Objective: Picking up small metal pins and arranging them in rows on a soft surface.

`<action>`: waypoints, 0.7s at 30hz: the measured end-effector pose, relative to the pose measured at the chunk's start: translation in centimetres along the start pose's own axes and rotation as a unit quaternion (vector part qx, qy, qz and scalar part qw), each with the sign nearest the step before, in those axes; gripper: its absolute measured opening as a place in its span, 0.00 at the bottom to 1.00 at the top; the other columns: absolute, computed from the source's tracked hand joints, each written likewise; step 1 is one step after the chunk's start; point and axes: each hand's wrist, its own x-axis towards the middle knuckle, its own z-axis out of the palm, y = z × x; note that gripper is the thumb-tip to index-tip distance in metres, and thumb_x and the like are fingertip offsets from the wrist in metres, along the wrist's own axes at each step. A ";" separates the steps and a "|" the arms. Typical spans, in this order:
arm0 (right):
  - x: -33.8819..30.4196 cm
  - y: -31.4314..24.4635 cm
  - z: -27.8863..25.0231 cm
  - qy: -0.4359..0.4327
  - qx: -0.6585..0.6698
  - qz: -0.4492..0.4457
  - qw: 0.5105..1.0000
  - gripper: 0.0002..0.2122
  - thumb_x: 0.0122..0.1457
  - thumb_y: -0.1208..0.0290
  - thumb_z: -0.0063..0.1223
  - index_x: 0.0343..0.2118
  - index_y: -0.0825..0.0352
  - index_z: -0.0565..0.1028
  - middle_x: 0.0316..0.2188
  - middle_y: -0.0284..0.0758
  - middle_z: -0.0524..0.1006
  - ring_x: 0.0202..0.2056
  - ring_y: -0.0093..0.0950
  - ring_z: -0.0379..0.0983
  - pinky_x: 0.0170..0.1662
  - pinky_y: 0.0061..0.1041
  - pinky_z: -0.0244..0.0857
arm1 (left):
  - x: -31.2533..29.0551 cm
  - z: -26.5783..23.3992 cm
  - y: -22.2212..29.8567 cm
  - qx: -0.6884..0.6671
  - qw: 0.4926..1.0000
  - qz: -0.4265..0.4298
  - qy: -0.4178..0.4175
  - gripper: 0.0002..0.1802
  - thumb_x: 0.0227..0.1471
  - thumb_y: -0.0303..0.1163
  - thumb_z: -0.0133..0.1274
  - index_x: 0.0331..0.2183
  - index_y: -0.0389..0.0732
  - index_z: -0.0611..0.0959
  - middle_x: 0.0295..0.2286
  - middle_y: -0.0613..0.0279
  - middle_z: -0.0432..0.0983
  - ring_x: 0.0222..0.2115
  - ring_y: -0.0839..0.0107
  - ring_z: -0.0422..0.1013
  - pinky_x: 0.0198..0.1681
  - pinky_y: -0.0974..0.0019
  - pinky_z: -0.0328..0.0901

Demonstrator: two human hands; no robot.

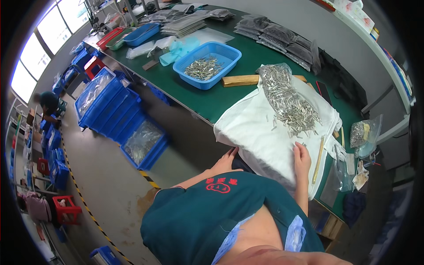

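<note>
A white cloth (247, 119) is spread over the front of the green table. On it a clear plastic bag (276, 84) lies with its mouth toward me, and a heap of small, slim metal pins (300, 117) spills out. My right hand (301, 160) rests on the cloth just below the heap, fingers stretched and slightly bent. A tiny grey piece shows at its fingertips; whether they touch it is unclear. Down at the table's front edge, beside the cloth, my left hand (224, 163) is spread open and holds nothing visible.
A blue basket (179, 70) with more metal pins stands left of a wooden bar (240, 81). Filled grey bags (282, 37) line the back. A phone (323, 92) and a bag of parts (360, 134) lie right. Blue crates (110, 110) stand on the floor.
</note>
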 end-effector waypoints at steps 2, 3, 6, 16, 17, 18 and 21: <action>-0.2 -0.3 -0.1 0.011 0.000 -0.015 1.000 0.13 0.62 0.64 0.48 0.43 0.66 0.77 0.37 0.34 0.78 0.36 0.24 0.73 0.41 0.21 0.64 | 1.8 -0.8 0.6 -0.057 0.996 -0.059 -0.028 0.56 0.45 0.57 0.58 0.61 0.32 0.51 0.61 0.43 0.49 0.61 0.48 0.50 0.64 0.59 0.46; -0.3 -0.3 -0.3 0.010 0.000 -0.012 1.000 0.13 0.62 0.64 0.48 0.43 0.66 0.77 0.37 0.34 0.78 0.36 0.24 0.73 0.41 0.21 0.64 | 2.6 -1.0 0.7 -0.058 0.996 -0.061 -0.031 0.56 0.45 0.57 0.58 0.61 0.32 0.51 0.61 0.43 0.49 0.61 0.48 0.50 0.64 0.59 0.46; -0.5 -0.2 -0.6 -0.008 0.021 0.025 0.999 0.13 0.62 0.66 0.50 0.45 0.68 0.76 0.39 0.34 0.78 0.38 0.20 0.71 0.43 0.18 0.63 | 4.6 -1.7 0.6 -0.242 0.961 -0.103 -0.084 0.53 0.44 0.50 0.62 0.60 0.31 0.54 0.60 0.42 0.53 0.62 0.56 0.49 0.64 0.61 0.44; -0.5 -1.1 -0.7 0.000 0.015 0.011 1.000 0.11 0.61 0.69 0.50 0.43 0.67 0.77 0.34 0.32 0.76 0.30 0.19 0.69 0.33 0.17 0.62 | 5.5 -0.4 -3.0 -0.200 0.974 -0.052 -0.089 0.35 0.51 0.34 0.57 0.58 0.37 0.64 0.58 0.50 0.60 0.61 0.57 0.53 0.63 0.59 0.47; -0.5 -1.1 -0.8 0.000 0.019 0.010 1.000 0.10 0.61 0.70 0.50 0.43 0.67 0.77 0.33 0.31 0.76 0.29 0.19 0.69 0.33 0.16 0.62 | 5.5 0.0 -3.5 -0.184 0.978 -0.052 -0.079 0.34 0.52 0.36 0.56 0.58 0.37 0.65 0.57 0.50 0.61 0.60 0.56 0.54 0.63 0.59 0.49; -0.6 -1.2 -0.8 -0.002 0.020 0.013 1.000 0.10 0.61 0.70 0.50 0.43 0.67 0.77 0.33 0.31 0.76 0.29 0.19 0.69 0.33 0.16 0.62 | 5.6 0.2 -4.1 -0.184 0.978 -0.056 -0.081 0.34 0.52 0.36 0.56 0.58 0.37 0.65 0.57 0.50 0.61 0.60 0.56 0.54 0.63 0.59 0.49; -0.5 -1.3 -0.7 0.003 0.022 0.014 1.000 0.10 0.61 0.70 0.50 0.43 0.67 0.77 0.33 0.31 0.76 0.29 0.19 0.69 0.32 0.16 0.62 | 6.3 0.9 -5.8 -0.112 0.990 -0.060 -0.067 0.32 0.53 0.37 0.53 0.57 0.38 0.65 0.57 0.48 0.62 0.60 0.54 0.55 0.62 0.59 0.50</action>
